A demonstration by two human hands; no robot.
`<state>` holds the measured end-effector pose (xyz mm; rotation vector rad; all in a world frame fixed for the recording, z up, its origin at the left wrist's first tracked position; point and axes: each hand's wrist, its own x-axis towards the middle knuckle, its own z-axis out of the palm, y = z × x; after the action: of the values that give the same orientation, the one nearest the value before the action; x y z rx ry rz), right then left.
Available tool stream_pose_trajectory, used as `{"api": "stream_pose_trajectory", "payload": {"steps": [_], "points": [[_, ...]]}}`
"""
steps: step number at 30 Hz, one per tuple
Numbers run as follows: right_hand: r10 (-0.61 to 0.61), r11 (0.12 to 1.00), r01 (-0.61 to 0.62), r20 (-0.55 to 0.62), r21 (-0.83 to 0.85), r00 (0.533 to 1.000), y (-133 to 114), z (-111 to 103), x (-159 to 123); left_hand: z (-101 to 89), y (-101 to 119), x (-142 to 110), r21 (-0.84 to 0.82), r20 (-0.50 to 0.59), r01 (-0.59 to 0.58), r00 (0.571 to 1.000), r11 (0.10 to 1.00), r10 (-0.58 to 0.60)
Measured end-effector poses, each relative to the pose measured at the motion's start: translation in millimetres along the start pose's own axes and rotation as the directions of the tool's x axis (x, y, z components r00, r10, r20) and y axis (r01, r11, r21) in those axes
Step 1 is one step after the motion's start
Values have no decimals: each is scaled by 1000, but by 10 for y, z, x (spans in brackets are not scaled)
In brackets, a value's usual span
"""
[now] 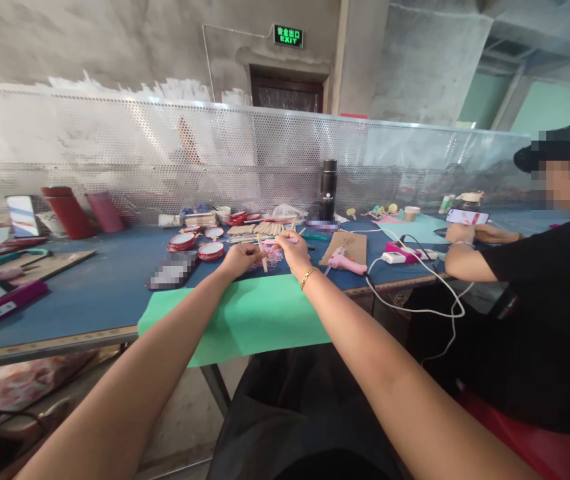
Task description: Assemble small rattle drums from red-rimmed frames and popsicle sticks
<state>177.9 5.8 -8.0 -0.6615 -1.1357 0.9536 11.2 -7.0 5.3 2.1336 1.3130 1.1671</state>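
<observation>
My left hand pinches a thin wooden stick that stands nearly upright, with a yellowish upper tip. Close beside it, my right hand has its fingers closed; a bit of pink shows at them, too small to name. A heap of pink and purplish shreds lies behind and below the hands. Both forearms pass over a green sheet draped over the table's front edge. Small red-rimmed white discs sit to the left, and several wooden sticks lie behind.
A pink glue gun rests by a cardboard piece on the right, with white cables hanging past the table edge. A phone lies left. A black bottle stands behind. At right, a person sits near another phone.
</observation>
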Motion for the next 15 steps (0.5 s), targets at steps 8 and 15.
{"api": "stream_pose_trajectory", "payload": {"steps": [8, 15], "points": [[-7, 1000, 7, -4, 8, 1000, -7, -22, 9, -11, -2, -3, 6, 0, 3, 1000, 1000, -3], [1, 1000, -1, 2, 7, 1000, -29, -2, -12, -8, -29, 2, 10, 2, -1, 1000, 1000, 1]]}}
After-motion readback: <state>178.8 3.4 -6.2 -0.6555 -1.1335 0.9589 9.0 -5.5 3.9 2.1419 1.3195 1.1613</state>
